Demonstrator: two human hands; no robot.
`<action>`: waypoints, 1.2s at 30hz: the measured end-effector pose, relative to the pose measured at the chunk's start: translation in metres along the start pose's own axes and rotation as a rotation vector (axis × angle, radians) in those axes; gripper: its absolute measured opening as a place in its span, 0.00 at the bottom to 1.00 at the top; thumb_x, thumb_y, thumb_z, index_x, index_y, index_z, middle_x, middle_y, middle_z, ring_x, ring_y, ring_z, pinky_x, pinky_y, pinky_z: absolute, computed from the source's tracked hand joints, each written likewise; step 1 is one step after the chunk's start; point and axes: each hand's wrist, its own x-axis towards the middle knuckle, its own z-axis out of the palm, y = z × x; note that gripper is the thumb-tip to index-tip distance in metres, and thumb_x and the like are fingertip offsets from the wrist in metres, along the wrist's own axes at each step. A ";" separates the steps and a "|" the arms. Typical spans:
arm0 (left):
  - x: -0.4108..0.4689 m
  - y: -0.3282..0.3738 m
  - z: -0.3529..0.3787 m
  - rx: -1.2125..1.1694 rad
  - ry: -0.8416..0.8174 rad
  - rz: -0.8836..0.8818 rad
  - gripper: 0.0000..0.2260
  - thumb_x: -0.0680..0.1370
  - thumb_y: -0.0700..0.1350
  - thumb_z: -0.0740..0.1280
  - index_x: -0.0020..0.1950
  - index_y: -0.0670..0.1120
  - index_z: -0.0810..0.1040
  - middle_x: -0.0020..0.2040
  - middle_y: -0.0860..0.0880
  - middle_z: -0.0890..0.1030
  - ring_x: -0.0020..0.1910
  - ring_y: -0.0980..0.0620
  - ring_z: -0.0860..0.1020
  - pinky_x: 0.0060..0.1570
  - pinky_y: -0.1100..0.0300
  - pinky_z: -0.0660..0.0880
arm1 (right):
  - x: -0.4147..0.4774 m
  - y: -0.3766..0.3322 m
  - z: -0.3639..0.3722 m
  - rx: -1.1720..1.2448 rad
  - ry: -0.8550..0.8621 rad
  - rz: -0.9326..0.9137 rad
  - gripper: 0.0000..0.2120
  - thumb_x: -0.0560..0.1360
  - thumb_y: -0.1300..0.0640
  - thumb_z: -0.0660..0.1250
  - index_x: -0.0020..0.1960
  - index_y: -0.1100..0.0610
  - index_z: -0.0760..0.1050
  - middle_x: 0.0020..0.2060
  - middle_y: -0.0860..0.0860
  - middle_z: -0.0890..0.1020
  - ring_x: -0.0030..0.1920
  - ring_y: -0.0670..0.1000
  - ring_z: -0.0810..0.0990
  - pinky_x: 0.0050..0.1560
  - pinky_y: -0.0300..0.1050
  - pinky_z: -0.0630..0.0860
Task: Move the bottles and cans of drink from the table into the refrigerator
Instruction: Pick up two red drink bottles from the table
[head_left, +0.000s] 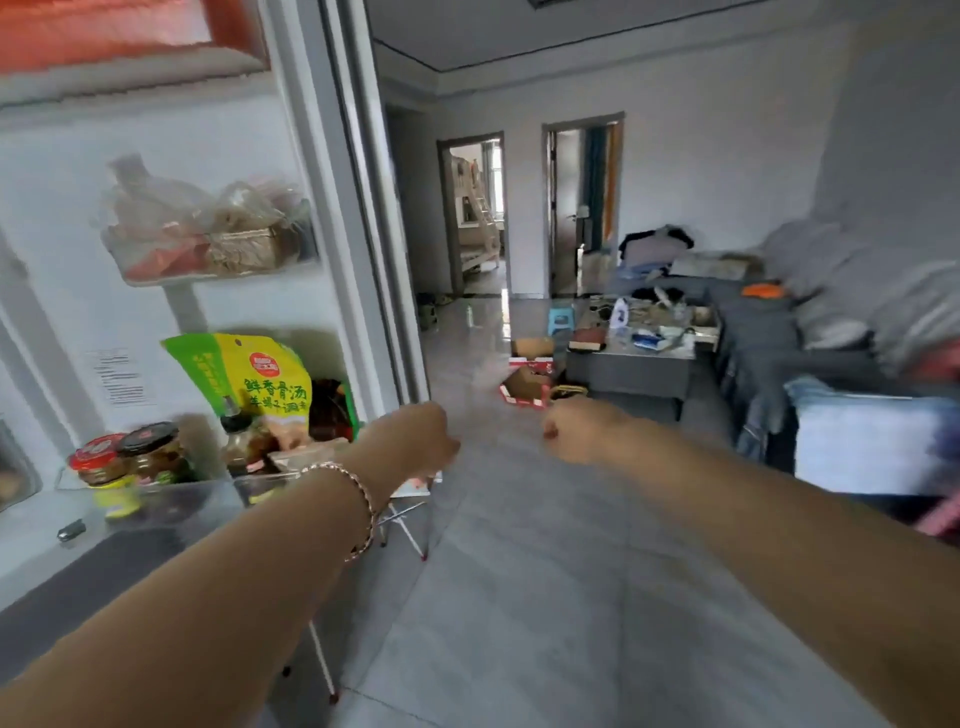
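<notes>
The refrigerator door (156, 312) stands open at the left. Its racks hold jars (130, 457), a green and yellow sauce packet (260, 379) and plastic bags (208, 234). Both my arms reach forward at chest height. My left hand (415, 441), with a bracelet on its wrist, hangs by the door's lower rack edge, fingers loosely curled and holding nothing. My right hand (576, 431) is out over the floor, also loosely curled and holding nothing. Under my left hand I see the thin legs of a small folding table (410, 519); its top is mostly hidden. No drink bottle or can shows clearly.
A grey tiled floor (519, 597) stretches ahead. A cluttered coffee table (639, 364) stands beyond, with a red cardboard box (527, 387) and a blue stool (561, 317) beside it. A grey sofa (779, 332) with laundry lines the right wall. Two doorways open at the back.
</notes>
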 end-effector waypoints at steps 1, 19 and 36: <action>0.002 0.017 0.006 0.001 -0.017 0.046 0.12 0.78 0.45 0.58 0.38 0.42 0.75 0.40 0.45 0.82 0.42 0.46 0.82 0.49 0.55 0.78 | -0.014 0.014 0.001 -0.013 0.006 0.039 0.11 0.77 0.59 0.59 0.52 0.60 0.79 0.50 0.58 0.81 0.52 0.57 0.79 0.42 0.41 0.70; -0.079 0.451 0.169 -0.062 -0.200 0.876 0.11 0.79 0.48 0.59 0.54 0.44 0.76 0.55 0.45 0.78 0.55 0.44 0.76 0.50 0.57 0.71 | -0.358 0.343 0.015 0.005 0.000 0.949 0.14 0.78 0.57 0.58 0.59 0.59 0.75 0.52 0.54 0.79 0.54 0.55 0.78 0.55 0.48 0.76; -0.135 0.790 0.336 -0.103 -0.381 1.306 0.10 0.79 0.46 0.58 0.60 0.46 0.71 0.52 0.48 0.76 0.49 0.49 0.77 0.49 0.53 0.77 | -0.543 0.610 0.074 0.221 0.259 1.617 0.15 0.78 0.55 0.60 0.63 0.55 0.71 0.54 0.53 0.76 0.52 0.54 0.78 0.42 0.44 0.75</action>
